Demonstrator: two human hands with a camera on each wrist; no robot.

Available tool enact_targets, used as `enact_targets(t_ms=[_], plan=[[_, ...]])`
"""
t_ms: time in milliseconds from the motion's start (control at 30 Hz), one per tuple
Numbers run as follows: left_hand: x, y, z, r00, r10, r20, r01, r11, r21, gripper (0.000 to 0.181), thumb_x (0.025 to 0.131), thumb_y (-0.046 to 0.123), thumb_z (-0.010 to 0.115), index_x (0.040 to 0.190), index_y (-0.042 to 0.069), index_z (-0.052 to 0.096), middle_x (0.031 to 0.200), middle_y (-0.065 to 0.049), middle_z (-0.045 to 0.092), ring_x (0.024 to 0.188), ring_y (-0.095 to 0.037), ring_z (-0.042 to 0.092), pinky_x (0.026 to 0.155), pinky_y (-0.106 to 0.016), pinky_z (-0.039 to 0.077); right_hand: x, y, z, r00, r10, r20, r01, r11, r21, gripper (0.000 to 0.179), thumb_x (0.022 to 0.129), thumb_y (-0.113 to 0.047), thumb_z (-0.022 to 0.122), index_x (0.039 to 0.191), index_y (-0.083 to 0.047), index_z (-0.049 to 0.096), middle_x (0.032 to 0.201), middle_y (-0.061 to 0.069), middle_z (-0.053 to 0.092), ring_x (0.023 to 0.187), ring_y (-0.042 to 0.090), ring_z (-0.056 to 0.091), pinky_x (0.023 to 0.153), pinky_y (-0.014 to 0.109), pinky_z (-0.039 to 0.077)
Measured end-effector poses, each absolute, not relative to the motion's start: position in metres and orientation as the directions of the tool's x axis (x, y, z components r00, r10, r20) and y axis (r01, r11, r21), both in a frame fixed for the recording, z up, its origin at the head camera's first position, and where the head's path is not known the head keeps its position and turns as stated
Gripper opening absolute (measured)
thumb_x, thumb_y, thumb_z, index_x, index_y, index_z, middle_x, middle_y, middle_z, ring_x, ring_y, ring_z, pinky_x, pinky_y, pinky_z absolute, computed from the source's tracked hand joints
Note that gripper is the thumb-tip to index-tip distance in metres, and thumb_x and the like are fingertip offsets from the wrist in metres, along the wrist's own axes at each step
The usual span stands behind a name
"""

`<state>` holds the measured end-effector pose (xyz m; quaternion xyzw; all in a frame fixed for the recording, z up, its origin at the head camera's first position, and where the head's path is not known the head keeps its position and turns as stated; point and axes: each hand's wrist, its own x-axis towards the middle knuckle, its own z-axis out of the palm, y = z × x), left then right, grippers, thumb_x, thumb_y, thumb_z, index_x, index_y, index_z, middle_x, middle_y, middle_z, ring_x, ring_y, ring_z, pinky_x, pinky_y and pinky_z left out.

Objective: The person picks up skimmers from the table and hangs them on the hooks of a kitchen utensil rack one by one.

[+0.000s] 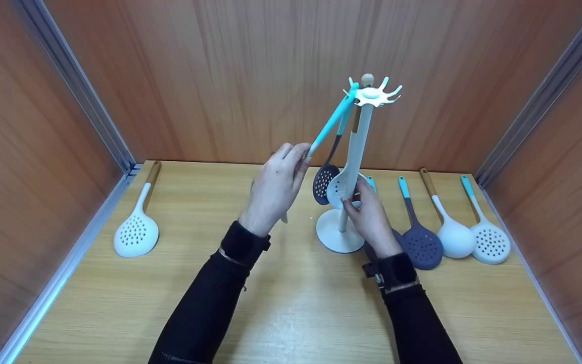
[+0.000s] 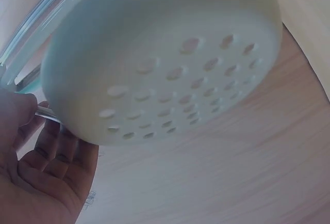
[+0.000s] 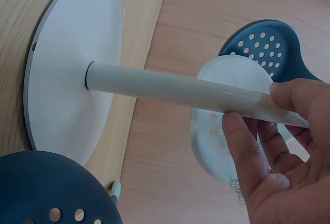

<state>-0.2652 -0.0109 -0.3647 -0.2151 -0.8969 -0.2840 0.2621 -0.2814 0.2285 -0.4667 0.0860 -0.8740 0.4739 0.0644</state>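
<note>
My left hand (image 1: 278, 179) pinches a white skimmer (image 2: 175, 79) low on its turquoise handle (image 1: 332, 120). The handle slants up to the hooks at the top of a white utensil stand (image 1: 340, 237), its tip at the hook ring (image 1: 372, 95). In the left wrist view the perforated head fills the upper part; my hand mostly hides it from the head view. My right hand (image 1: 369, 217) grips the stand's pole (image 3: 170, 87) with thumb and fingers. Behind the pole hang a dark skimmer (image 1: 325, 184) and a white skimmer with holes (image 3: 210, 149).
A white skimmer with a wooden handle (image 1: 137, 233) lies at the left. To the right lie a dark skimmer (image 1: 422, 247), a white ladle (image 1: 455, 240) and a white skimmer with a turquoise handle (image 1: 491, 243). Another dark utensil (image 1: 371, 253) is partly behind my right hand. Wooden panels (image 1: 250, 76) enclose the table.
</note>
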Motion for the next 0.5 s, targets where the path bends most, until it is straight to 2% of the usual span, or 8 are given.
enact_targets(t_ms=[500], plan=[[-0.269,-0.004,-0.376,-0.788,0.248,0.564,0.533,0.733,0.423,0.033,0.124,0.024,0.061,0.151,0.009,0.073,0.118,-0.011,0.075,0.096,-0.024,0.075,0.083,-0.035,0.072,-0.283,0.228,-0.465,-0.984,-0.072,0.161,-0.173,0.559,-0.811,0.06,0.119,-0.007,0.067,0.176,-0.009,0.046,0.164,0.023,0.063,0.14,0.044,0.072,0.118,0.061,0.065]])
